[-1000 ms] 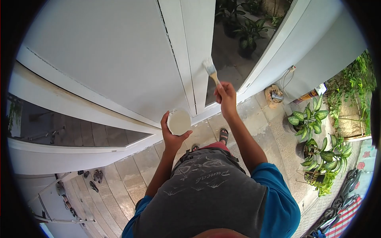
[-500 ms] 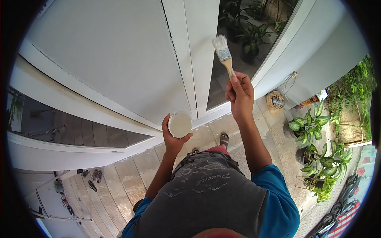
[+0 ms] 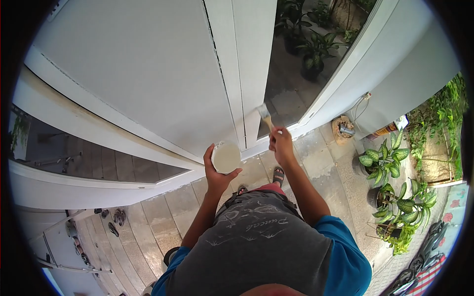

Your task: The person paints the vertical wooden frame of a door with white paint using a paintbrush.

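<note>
My left hand is wrapped round a round white tub, held near waist height with a pale surface facing up. In my right hand is a paintbrush, gripped by its wooden handle. Its pale bristles point up and away from me, right at the white frame beside the dark glass pane in this view. A large white panel stands to the left of that frame.
Potted plants stand at the right on the tiled floor. A brown bag sits by the wall's foot, below a cable. Several shoes lie at the lower left. Motorcycles are at the far right.
My right hand has come down and a little to the left with the paintbrush, its bristles dropping from high on the glass to lower on the frame. My left hand has barely moved.
</note>
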`<state>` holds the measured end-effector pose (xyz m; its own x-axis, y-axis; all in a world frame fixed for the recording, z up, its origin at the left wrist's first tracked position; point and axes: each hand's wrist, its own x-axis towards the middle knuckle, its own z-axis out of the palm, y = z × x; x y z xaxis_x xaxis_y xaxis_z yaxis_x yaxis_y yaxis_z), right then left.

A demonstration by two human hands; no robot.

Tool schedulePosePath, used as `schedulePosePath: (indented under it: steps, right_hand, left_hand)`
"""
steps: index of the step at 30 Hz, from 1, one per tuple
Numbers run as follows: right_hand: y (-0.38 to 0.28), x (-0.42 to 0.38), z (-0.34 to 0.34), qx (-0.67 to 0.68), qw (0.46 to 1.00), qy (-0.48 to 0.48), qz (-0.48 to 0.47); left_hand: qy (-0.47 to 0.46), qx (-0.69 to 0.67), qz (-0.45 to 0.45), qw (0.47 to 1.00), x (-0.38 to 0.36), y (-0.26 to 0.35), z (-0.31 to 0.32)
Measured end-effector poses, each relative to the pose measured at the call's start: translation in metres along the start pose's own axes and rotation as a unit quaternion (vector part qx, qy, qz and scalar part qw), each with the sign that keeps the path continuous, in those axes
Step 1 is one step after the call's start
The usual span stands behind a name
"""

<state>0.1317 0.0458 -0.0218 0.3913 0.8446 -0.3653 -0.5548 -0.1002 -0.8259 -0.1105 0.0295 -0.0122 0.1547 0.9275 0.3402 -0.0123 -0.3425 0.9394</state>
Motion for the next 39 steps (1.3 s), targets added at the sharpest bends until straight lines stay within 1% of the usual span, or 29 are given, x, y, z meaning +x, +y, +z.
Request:
schedulePosePath:
  steps: [2,4,5,7,8,10,12,13,15,16,18,19,20,22,24,25,27,28,30,31,32,34,36,37,39]
  right_hand:
    - [-0.063,-0.025,0.033,0.023,0.998,-0.031,-0.054]
    - [-0.103,-0.044,0.051,0.041,0.986,-0.086,-0.135]
    - [-0.116,-0.049,0.056,0.041,0.986,-0.085,-0.134]
    - [-0.131,-0.055,0.061,0.035,0.962,-0.13,-0.238]
    - [-0.127,-0.049,0.06,0.034,0.962,-0.13,-0.237]
    - [-0.103,-0.025,0.048,0.014,0.97,-0.126,-0.207]
    - [-0.053,0.001,0.024,-0.004,0.984,-0.097,-0.15]
    - [-0.023,0.011,0.01,-0.039,0.988,-0.057,-0.137]
    - [0.027,0.021,-0.022,-0.074,0.996,-0.016,-0.053]
    - [0.038,0.022,-0.028,-0.074,0.996,-0.017,-0.052]
    - [0.047,0.016,-0.032,-0.089,0.991,0.047,0.09]
    - [0.046,0.019,-0.035,-0.086,0.992,0.037,0.082]
    - [0.031,0.014,-0.027,-0.086,0.992,0.039,0.085]
    - [-0.022,-0.003,0.004,-0.036,0.999,-0.003,-0.008]
    - [-0.08,-0.03,0.031,-0.008,0.994,-0.065,-0.082]
    - [-0.103,-0.041,0.043,-0.007,0.995,-0.063,-0.082]
    - [-0.13,-0.055,0.059,-0.026,0.959,-0.119,-0.256]
    - [-0.131,-0.051,0.059,-0.027,0.959,-0.117,-0.256]
    - [-0.125,-0.037,0.057,-0.001,0.962,-0.148,-0.227]
    - [-0.11,-0.024,0.05,-0.007,0.969,-0.128,-0.209]
    - [-0.087,-0.013,0.04,-0.007,0.969,-0.129,-0.209]
    - [-0.034,0.006,0.016,-0.032,0.989,-0.066,-0.125]
    - [0.016,0.014,-0.01,-0.072,0.996,-0.005,-0.056]
    - [0.031,0.014,-0.019,-0.072,0.996,-0.007,-0.056]
    - [0.043,0.01,-0.025,-0.058,0.993,0.042,0.095]
  left_hand:
    - [-0.002,0.015,0.003,1.0,0.001,-0.003,-0.001]
    - [0.003,0.028,0.016,0.999,0.0,-0.006,-0.003]
    - [0.003,0.027,0.015,1.0,0.0,-0.006,-0.003]
    - [0.007,0.025,0.017,1.0,0.0,-0.004,-0.002]
    - [0.008,0.024,0.015,1.0,0.0,-0.003,-0.002]
    - [0.007,0.023,0.013,1.0,0.0,-0.001,-0.001]
    - [0.007,0.003,0.002,1.0,-0.001,-0.002,0.0]
    - [0.008,-0.016,-0.009,1.0,-0.002,-0.002,0.001]
    - [0.01,-0.016,-0.01,1.0,-0.003,-0.002,0.001]
    - [0.011,-0.016,-0.01,1.0,-0.003,-0.002,0.001]
    - [0.013,-0.011,-0.009,1.0,-0.003,-0.003,0.001]
    - [0.013,-0.007,-0.007,1.0,-0.004,-0.004,0.001]
    - [0.012,-0.006,-0.01,1.0,-0.006,-0.005,0.001]
    - [0.007,-0.009,-0.008,1.0,-0.006,-0.005,0.002]
    - [0.005,-0.009,-0.009,1.0,-0.006,-0.005,0.002]
    - [0.006,-0.01,-0.008,1.0,-0.005,-0.004,0.002]
    - [0.004,0.0,-0.007,1.0,-0.004,-0.003,0.002]
    - [0.005,0.009,-0.003,1.0,-0.004,-0.003,0.003]
    - [0.004,0.015,0.002,1.0,-0.004,-0.001,0.004]
    - [0.005,0.021,0.008,1.0,-0.003,-0.001,0.005]
    - [0.006,0.02,0.009,1.0,-0.004,-0.002,0.005]
    - [0.009,-0.008,-0.007,1.0,-0.006,-0.004,0.006]
    - [0.012,-0.001,-0.004,1.0,-0.007,-0.005,0.005]
    - [0.012,0.005,-0.001,1.0,-0.007,-0.005,0.005]
    - [0.015,0.004,-0.006,1.0,-0.008,-0.007,0.004]
